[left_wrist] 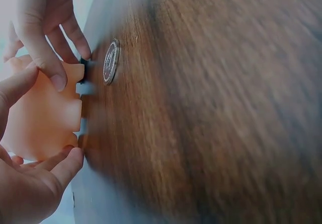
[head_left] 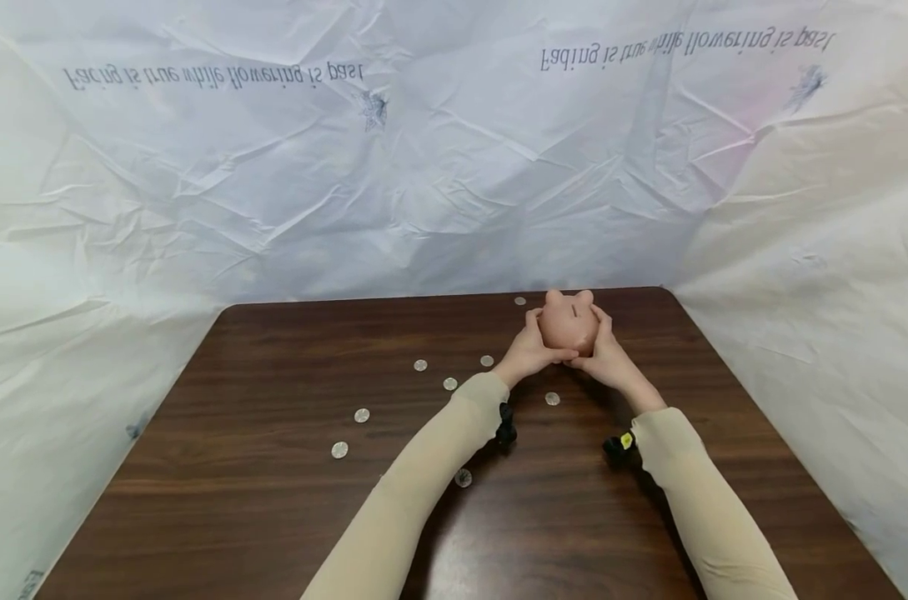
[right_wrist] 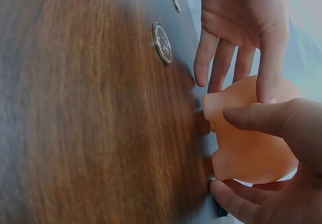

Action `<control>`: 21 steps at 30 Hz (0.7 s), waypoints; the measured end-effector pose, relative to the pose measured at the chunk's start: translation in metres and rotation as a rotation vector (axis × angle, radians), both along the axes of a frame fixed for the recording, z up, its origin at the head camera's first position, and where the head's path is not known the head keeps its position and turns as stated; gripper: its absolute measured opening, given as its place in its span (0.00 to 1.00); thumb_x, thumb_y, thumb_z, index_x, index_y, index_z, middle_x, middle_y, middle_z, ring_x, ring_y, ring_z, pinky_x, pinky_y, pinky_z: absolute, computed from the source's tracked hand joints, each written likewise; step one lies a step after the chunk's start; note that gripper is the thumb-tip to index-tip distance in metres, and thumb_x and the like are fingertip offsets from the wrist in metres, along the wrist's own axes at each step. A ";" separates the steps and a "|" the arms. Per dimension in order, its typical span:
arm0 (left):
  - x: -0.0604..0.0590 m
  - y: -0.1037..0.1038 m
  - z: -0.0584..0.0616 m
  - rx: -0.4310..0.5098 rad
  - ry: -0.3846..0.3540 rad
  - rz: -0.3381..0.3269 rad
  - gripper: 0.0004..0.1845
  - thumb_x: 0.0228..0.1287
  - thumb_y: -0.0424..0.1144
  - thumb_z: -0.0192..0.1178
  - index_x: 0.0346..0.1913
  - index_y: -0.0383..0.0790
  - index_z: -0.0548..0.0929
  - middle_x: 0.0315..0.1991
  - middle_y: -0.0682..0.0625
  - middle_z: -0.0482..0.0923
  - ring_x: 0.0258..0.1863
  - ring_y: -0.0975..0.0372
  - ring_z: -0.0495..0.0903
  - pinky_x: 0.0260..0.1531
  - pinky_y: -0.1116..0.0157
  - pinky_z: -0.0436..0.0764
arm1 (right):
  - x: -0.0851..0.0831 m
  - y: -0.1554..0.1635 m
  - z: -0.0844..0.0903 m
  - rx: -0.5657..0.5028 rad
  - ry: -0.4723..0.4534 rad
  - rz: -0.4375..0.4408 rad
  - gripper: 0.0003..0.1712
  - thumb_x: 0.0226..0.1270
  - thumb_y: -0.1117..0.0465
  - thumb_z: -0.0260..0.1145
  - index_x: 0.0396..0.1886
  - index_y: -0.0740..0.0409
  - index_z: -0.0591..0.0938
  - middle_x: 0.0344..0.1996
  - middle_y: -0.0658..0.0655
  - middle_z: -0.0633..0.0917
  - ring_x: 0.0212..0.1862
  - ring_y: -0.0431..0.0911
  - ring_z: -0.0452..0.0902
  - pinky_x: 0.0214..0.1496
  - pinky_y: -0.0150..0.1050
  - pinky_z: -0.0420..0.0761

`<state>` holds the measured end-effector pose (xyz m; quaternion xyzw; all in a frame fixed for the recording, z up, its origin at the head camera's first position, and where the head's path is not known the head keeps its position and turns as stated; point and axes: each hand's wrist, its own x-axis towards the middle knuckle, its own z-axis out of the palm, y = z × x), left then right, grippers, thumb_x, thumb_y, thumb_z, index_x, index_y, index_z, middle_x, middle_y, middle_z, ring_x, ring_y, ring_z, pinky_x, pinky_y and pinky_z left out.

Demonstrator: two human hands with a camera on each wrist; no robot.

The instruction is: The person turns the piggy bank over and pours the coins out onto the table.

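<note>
Near the far edge of the table, a pink piggy bank [head_left: 569, 327] is gripped from both sides. Its two ears point away and a dark coin slot shows on top. My left hand [head_left: 530, 348] holds its left side, fingers curled round it, while my right hand [head_left: 608, 353] holds the right side. Both thumbs lie across the near side of the bank and almost meet. In the right wrist view the bank's stubby feet [right_wrist: 216, 164] face the wood, close over it. A coin [head_left: 552, 399] lies just in front of the bank.
Several more silver coins are scattered over the brown wooden table [head_left: 273, 358], among them one coin [head_left: 339, 450] at the left and one coin [head_left: 519, 301] by the far edge. Another coin [head_left: 464, 477] is beside the left sleeve. White printed sheeting [head_left: 423, 167] surrounds the table.
</note>
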<state>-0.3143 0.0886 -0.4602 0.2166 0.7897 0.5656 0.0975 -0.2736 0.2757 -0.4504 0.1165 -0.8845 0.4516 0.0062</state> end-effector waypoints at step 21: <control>0.002 0.004 0.004 -0.019 0.021 -0.009 0.53 0.60 0.44 0.74 0.78 0.44 0.48 0.69 0.42 0.67 0.63 0.55 0.74 0.56 0.60 0.78 | 0.004 0.000 -0.006 0.047 0.035 -0.064 0.63 0.66 0.69 0.69 0.79 0.62 0.29 0.72 0.83 0.50 0.71 0.75 0.54 0.67 0.70 0.60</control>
